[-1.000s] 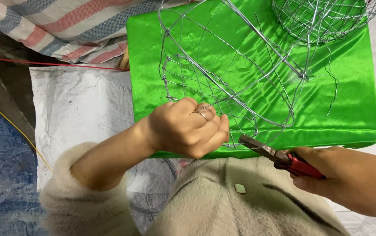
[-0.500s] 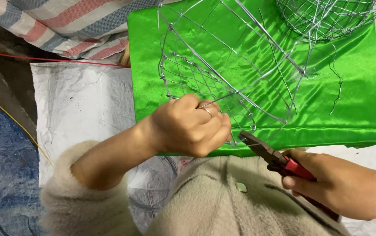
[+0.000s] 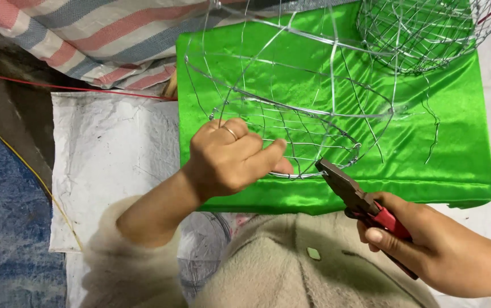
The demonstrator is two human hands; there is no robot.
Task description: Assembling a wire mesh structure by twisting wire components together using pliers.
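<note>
My left hand still pinches the near rim of the wire basket, while my right hand, clenched on the red-handled pliers, has brought their tip up to the rim beside my left fingers.

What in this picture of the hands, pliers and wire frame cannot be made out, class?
- Head view: where the left hand pinches the wire frame, hidden by its own fingers.
- Pliers handles, mostly covered by the right hand.
- Second wire basket, cut off by the top edge.
</note>
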